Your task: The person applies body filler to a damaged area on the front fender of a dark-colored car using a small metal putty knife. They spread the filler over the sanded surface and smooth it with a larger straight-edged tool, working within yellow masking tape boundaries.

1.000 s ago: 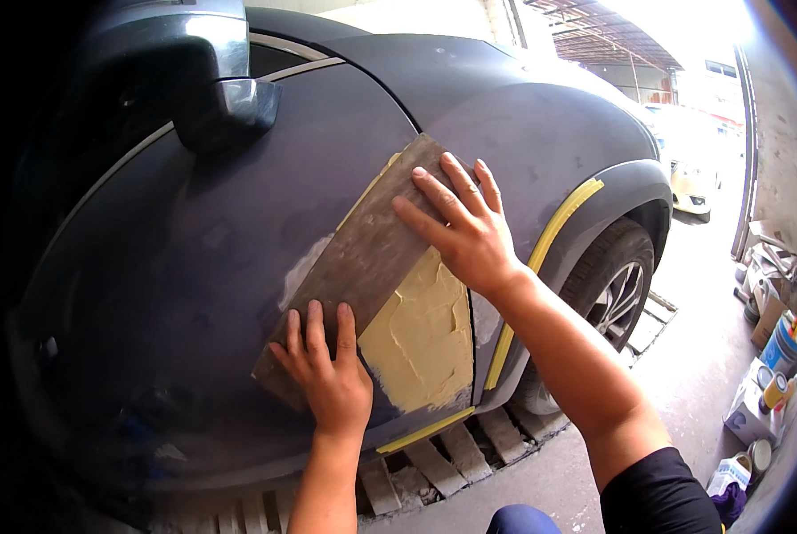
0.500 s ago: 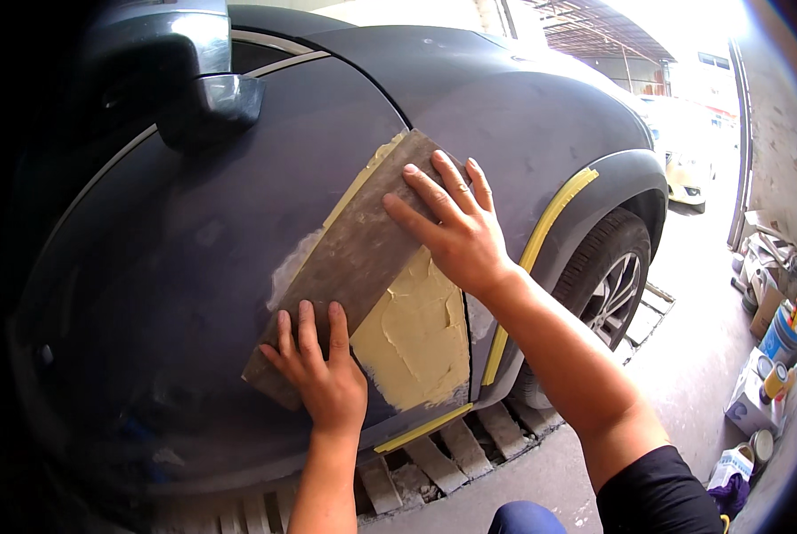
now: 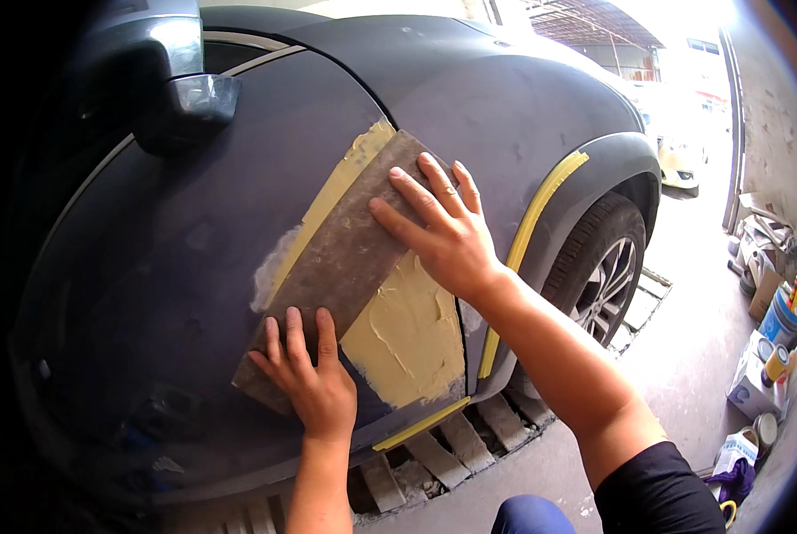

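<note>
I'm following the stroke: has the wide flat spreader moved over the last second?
Yes; the spreader has shifted right, away from the fixed pale grey patch.

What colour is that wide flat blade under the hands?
The blade is mottled grey-brown, seen best in the head view.

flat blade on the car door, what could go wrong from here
The left hand and right hand hold the flat blade near opposite ends, so uneven pressure might leave the yellow paste thicker at one end. The paste below the blade shows ridges, which could dry as bumps if left. It also reaches close to the dark door seam, so some might get pushed into that gap.
</note>
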Tool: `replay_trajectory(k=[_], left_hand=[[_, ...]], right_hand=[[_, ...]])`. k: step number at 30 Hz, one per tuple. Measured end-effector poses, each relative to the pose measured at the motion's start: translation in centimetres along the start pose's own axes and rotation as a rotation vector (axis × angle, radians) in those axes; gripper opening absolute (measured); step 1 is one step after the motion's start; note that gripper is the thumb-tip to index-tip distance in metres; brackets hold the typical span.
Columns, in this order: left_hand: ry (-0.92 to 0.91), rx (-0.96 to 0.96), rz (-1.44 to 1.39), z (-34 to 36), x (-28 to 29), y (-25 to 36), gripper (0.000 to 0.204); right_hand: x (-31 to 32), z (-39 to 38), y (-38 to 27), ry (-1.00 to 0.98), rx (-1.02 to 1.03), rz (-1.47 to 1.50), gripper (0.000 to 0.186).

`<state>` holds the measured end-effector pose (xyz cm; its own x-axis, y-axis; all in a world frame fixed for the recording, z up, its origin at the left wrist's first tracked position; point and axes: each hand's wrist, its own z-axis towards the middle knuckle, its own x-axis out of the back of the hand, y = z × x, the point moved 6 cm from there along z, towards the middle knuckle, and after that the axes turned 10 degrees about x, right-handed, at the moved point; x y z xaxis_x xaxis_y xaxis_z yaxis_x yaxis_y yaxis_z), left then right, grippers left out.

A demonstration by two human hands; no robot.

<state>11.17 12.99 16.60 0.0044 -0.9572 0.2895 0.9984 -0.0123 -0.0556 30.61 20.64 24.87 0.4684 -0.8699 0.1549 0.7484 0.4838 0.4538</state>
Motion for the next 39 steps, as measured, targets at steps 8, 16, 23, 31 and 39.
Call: replay_trajectory(k=[8,16,23,31,39], left_hand=[[0.002,-0.02,0.009,-0.6,-0.1,-0.1,0.053],[-0.002,-0.034,0.013,-1.4,-0.1,-0.1,0.052],[-0.01,-0.044,0.001,-2.1,-0.6,-0.1,0.05],[-0.023,-0.046,0.003,-3.1,-0.7,0.0,0.046],[-0.043,-0.057,0.023,-3.8,-0.9,0.2,0.048]], right_hand=[[-0.1,-1.0,-0.5,0.003,-0.019,0.007,0.06],[0.1,-2.0,-1.0,0.003,-0.026,0.002,0.06],[0.1,-2.9,-1.2,0.017,-0.029,-0.004,0.057],[0.2,-4.1,-1.9,0.01,-0.044,-0.01,0.055],[0.2,-5.0,-2.3,-0.013,-0.068,-0.021,0.051]])
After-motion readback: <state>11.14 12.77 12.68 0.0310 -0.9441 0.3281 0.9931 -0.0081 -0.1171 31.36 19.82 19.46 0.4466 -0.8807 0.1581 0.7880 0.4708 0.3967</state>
